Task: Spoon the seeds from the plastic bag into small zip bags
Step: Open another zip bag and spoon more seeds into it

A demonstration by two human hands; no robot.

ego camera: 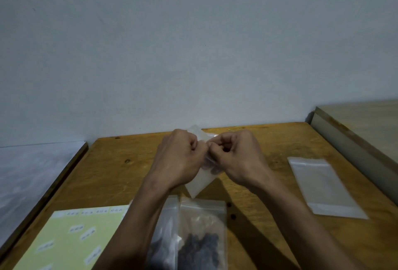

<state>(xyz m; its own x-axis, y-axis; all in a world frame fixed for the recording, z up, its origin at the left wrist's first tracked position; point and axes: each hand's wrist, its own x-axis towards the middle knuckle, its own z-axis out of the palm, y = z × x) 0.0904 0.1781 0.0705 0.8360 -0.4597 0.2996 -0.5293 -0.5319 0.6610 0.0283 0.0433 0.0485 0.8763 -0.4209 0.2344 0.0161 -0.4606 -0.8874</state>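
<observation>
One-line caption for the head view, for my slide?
Both hands pinch a small zip bag above the seed bag on the wooden table.

Bare table [258,151] between hands [212,157] and empty zip bags [323,185]

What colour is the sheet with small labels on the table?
Pale yellow-green sheet; the head view shows it.
</observation>
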